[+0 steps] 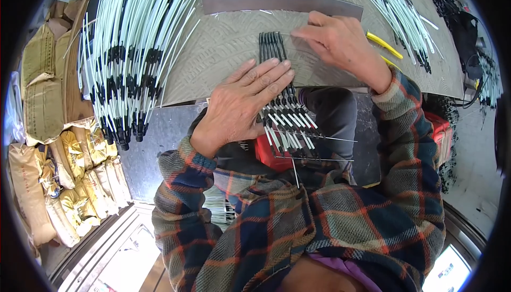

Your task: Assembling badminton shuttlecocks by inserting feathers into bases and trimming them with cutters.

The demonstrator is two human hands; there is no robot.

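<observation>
My left hand (242,98) lies flat, fingers stretched out, across a row of slim rods with black and white sections (290,127). Their black upper ends (271,39) rest on the table, and the lower part hangs past its near edge above my lap. Thin wires (340,140) cross the lower rods and stick out to the right. Just right of the black ends, my right hand (338,42) is closed in a pinch. A faint thin line runs between its fingertips and the rods; what it holds is too fine to make out.
A large bundle of pale rods with black fittings (125,63) hangs over the table's left edge. Another bundle (396,18) lies at the far right. A flat metal bar (282,3) lies behind my hands. Yellow tool handles (384,44) show beside my right wrist. Wrapped packages (69,175) stand at left.
</observation>
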